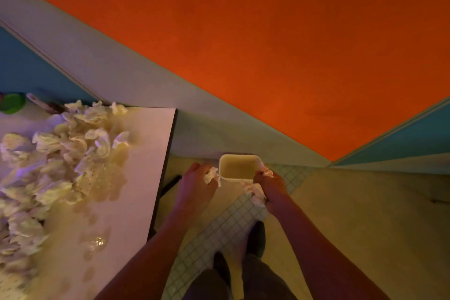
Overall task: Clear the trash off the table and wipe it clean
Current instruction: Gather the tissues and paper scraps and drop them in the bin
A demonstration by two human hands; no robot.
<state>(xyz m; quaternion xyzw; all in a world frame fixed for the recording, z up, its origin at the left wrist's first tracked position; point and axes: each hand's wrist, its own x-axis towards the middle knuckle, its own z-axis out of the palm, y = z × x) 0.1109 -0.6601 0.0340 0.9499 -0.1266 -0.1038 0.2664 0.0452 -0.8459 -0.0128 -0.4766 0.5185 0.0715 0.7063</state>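
A white table (141, 153) at the left carries a heap of crumpled white paper tissues (56, 156) and wet spill patches (93, 243). On the floor beside the table stands a small cream rectangular bin (239, 167), open at the top. My left hand (196, 185) grips a crumpled tissue (211, 175) just left of the bin's rim. My right hand (271, 186) holds more crumpled tissue (255, 193) at the bin's right front corner. Both hands are off the table, over the floor.
A green round lid or cup (12, 103) and a thin utensil-like item (42, 104) lie at the table's far left edge. A strip of white gridded tile (219, 229) crosses the floor. My feet (255, 236) stand below the bin. An orange wall rises behind.
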